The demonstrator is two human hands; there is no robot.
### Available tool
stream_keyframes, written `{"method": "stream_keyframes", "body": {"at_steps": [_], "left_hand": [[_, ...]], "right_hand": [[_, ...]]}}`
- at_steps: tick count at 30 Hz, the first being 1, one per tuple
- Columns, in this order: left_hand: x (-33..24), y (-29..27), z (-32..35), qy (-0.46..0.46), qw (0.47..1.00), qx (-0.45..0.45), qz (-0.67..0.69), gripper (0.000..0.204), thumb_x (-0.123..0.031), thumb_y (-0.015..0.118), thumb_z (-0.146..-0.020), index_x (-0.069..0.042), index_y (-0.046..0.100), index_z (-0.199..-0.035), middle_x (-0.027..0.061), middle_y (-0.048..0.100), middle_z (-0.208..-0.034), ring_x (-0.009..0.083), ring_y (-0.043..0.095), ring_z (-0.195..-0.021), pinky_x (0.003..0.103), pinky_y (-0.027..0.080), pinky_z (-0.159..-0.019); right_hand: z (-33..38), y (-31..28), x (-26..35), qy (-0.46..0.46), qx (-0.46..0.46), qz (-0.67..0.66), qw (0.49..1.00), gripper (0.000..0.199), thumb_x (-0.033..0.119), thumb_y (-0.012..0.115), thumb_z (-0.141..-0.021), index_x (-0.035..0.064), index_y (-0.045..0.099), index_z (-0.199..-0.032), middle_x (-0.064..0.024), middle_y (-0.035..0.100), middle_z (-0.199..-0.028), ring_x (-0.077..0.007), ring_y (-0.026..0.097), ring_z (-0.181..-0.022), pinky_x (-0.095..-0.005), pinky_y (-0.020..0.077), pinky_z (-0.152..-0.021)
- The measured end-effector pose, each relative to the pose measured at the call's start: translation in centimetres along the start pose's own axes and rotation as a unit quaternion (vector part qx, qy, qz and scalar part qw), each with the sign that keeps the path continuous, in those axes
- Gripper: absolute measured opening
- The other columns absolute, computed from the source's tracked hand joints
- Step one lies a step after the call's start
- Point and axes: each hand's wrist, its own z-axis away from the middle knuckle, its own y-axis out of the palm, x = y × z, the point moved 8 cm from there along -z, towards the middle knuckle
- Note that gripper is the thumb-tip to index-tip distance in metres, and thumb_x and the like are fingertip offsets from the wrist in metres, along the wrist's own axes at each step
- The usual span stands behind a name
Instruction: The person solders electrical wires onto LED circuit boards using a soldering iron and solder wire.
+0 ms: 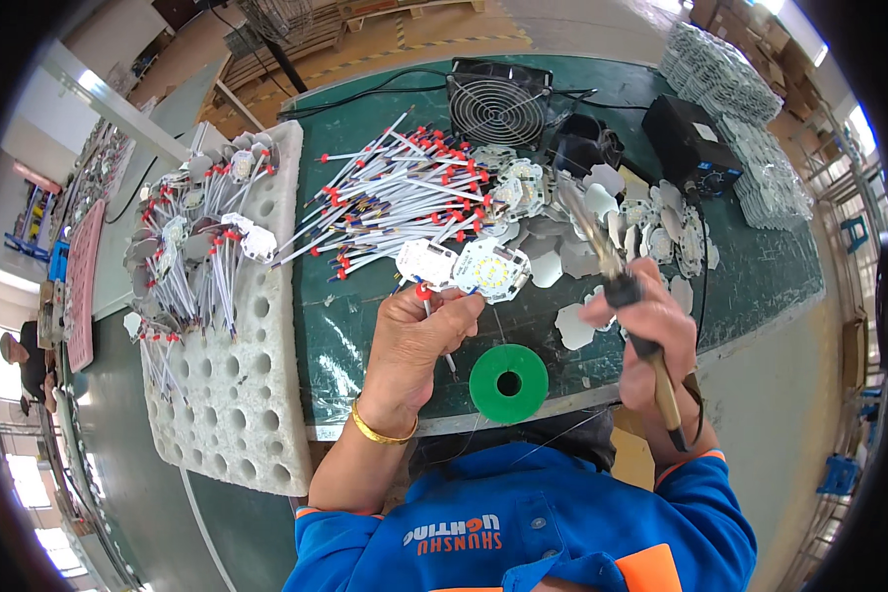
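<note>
Workshop floor behind, green bench mat [760, 266] up front, with a white foam rack [257, 395] standing finished wired boards upright in its holes, so they don't tangle I guess. Loose red-tipped wires [395, 197] are piled within reach, next to a small fan [498, 104]. Right hand [641, 326] is closed round a soldering iron [612, 286], tip angled away. Left hand [414, 345] pinches a wire against the white round LED board [491, 269]. Green solder spool [508, 384] sits between the hands.
</note>
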Motion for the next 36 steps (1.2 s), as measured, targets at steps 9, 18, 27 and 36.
{"method": "stream_keyframes", "body": {"at_steps": [9, 18, 27, 36], "left_hand": [[0.1, 0.3, 1.0, 0.015, 1.0, -0.017, -0.009, 0.012, -0.004, 0.062, -0.077, -0.003, 0.059, -0.066, -0.0009, 0.049, -0.057, 0.0054, 0.039, -0.05, 0.021, 0.025, -0.044], [0.2, 0.1, 1.3, 0.025, 0.999, -0.03, 0.009, 0.008, -0.004, 0.063, -0.077, -0.001, 0.061, -0.07, 0.0013, 0.053, -0.06, 0.0056, 0.043, -0.051, 0.02, 0.028, -0.045], [0.2, 0.2, 1.2, 0.031, 0.999, -0.013, 0.002, 0.006, -0.003, 0.063, -0.077, 0.0, 0.062, -0.071, 0.0021, 0.055, -0.061, 0.0056, 0.045, -0.052, 0.02, 0.029, -0.045], [0.7, -0.2, 1.1, 0.012, 0.999, -0.022, 0.024, 0.009, -0.007, 0.069, -0.075, -0.001, 0.063, -0.072, 0.0043, 0.062, -0.067, 0.0071, 0.055, -0.061, 0.021, 0.041, -0.057]], "right_hand": [[2.2, -0.1, 2.5, -0.026, 0.055, -0.018, 0.998, 0.019, 0.023, 0.06, -0.072, 0.0074, 0.062, -0.083, 0.0002, 0.041, -0.053, -0.0171, 0.043, -0.049, -0.033, 0.0297, -0.059], [3.0, 1.0, 2.1, 0.001, 0.084, -0.019, 0.996, 0.014, 0.012, 0.057, -0.069, 0.011, 0.062, -0.081, 0.0012, 0.039, -0.056, -0.0166, 0.039, -0.05, -0.0359, 0.03, -0.06], [2.6, 1.6, 1.9, -0.002, 0.095, -0.016, 0.995, 0.02, 0.011, 0.056, -0.067, 0.011, 0.062, -0.086, 0.0011, 0.039, -0.055, -0.0167, 0.039, -0.05, -0.0347, 0.0294, -0.06], [2.4, 2.0, 2.4, -0.033, 0.115, 0.054, 0.991, 0.032, 0.007, 0.062, -0.047, 0.0133, 0.063, -0.079, 0.0032, 0.043, -0.056, -0.0148, 0.041, -0.049, -0.0307, 0.0308, -0.06]]}}
